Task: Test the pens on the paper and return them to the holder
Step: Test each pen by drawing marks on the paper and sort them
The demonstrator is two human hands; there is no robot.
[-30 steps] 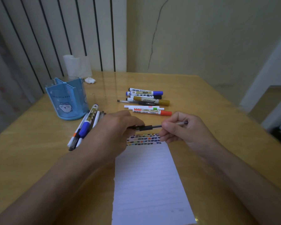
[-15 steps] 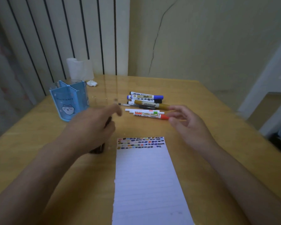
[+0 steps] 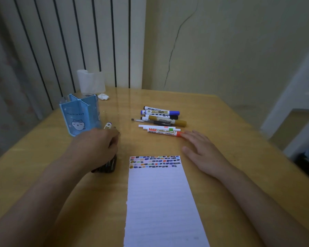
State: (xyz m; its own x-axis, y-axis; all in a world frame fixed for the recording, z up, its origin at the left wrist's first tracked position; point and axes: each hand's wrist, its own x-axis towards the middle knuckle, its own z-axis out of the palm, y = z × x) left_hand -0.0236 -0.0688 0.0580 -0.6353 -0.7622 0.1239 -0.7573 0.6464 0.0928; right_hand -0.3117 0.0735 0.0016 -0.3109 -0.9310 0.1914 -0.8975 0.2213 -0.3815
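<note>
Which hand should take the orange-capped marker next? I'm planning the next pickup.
Probably the right hand: it lies open on the wooden table, fingertips at the orange-capped marker. The left hand is curled over a bunch of pens near the blue plastic holder.

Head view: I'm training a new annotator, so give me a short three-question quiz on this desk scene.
1. True or false: the blue pen holder lies tipped on its side.
2. What does the left hand hold? A) a bundle of pens B) the paper C) nothing
3. Fill in: the right hand rests flat on the table, fingertips by the ___-capped marker.

Key: 1 false, it stands upright; 2 A, the pens stick out below the hand; 3 orange.
</note>
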